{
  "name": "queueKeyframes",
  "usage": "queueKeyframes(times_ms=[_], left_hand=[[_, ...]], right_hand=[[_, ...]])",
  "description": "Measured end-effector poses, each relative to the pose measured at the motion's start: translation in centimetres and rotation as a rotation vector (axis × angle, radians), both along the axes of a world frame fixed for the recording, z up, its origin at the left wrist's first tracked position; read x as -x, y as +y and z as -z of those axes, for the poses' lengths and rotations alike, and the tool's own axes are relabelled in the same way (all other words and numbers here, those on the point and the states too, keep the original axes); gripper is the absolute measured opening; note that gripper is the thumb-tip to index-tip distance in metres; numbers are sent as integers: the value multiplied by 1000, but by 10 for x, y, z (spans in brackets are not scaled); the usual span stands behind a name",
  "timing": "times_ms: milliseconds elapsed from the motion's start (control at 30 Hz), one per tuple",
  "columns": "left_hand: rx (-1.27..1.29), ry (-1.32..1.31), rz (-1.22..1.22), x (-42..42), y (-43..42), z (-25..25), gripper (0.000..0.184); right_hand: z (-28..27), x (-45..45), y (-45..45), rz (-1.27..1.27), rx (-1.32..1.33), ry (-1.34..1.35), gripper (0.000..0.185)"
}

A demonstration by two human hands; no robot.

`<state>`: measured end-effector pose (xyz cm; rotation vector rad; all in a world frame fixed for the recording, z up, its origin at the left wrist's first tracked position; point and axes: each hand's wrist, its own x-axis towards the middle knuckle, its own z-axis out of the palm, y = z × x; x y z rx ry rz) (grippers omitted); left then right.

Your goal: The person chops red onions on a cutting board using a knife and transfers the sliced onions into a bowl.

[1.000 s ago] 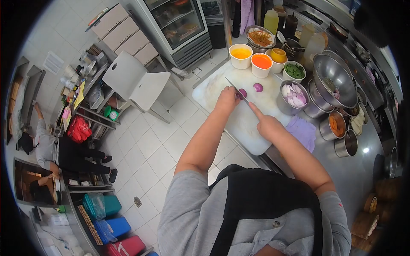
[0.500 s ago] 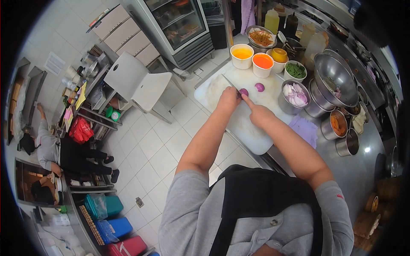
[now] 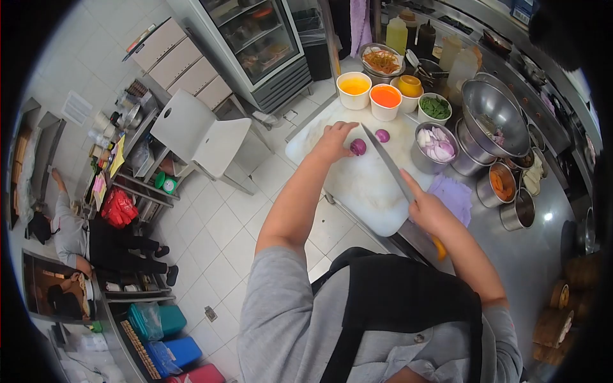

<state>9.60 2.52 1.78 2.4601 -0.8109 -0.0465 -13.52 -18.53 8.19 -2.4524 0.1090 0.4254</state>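
My right hand (image 3: 426, 207) is closed round the handle of a long knife (image 3: 391, 165), with the index finger along the blade. The blade slants up and left over the white cutting board (image 3: 370, 198). My left hand (image 3: 335, 142) has its thumb and fingers apart, beside a purple onion piece (image 3: 358, 147); the thumb is close to it, and whether they touch is unclear. Another onion piece (image 3: 382, 135) lies just past the blade. Right of the board stands a metal pot of sliced onion (image 3: 437, 145).
Tubs of yellow liquid (image 3: 354, 87), orange liquid (image 3: 386, 97) and green leaves (image 3: 435, 108) line the board's far side. Metal bowls (image 3: 495, 115) and a purple cloth (image 3: 452, 196) are at the right. A co-worker (image 3: 76, 236) is at the far left.
My left hand has opened and moved up and left from the onion piece. My right hand and the knife have drawn back to the lower right. The view has shifted slightly.
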Motion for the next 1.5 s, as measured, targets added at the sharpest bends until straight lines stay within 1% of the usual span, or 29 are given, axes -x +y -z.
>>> queueKeyframes(times_ms=[67,100,167,200,267,300,367,467,600,667,933,1000,1100,1233,1300,1400,1500], left_hand=[[-110,-8,186,-11,-2,-3,84],[-109,-9,192,-15,-4,-6,84],[-256,10,312,-22,-10,-10,76],[-252,12,320,-27,-13,-10,76],[-386,22,371,-34,-17,-11,64],[-383,23,376,-35,-17,-9,64],[-367,11,373,-38,-16,-7,57],[-344,-13,374,-38,-13,-4,54],[-344,-16,379,-40,-12,0,53],[-367,-44,369,-38,-12,-4,52],[-423,-20,356,-37,-15,-12,50],[-441,-7,352,-36,-16,-15,50],[-474,-6,352,-34,-16,-19,50],[-469,4,333,-33,-16,-19,49],[-469,2,327,-33,-16,-20,49],[-464,-18,328,-32,-18,-18,48],[-518,-8,315,-29,-21,-21,53]], right_hand=[[5,15,-6,-29,34,16,81],[6,20,-7,-62,69,35,80],[8,26,-4,-78,67,32,80],[8,28,-3,-101,62,31,80],[4,26,3,-93,88,47,80],[1,23,7,-93,109,58,81],[-2,16,14,-90,136,77,81],[-5,6,23,-94,173,116,82],[1,-3,30,-98,241,121,83],[4,-5,30,-100,245,113,83],[-2,-9,36,-104,279,141,84],[3,-7,37,-127,317,80,84],[-3,-8,44,-128,342,147,86],[-4,-22,46,-108,297,211,86],[4,-31,44,-110,268,220,86],[21,-38,40,-114,238,156,87],[12,-39,40,-105,231,208,87]])
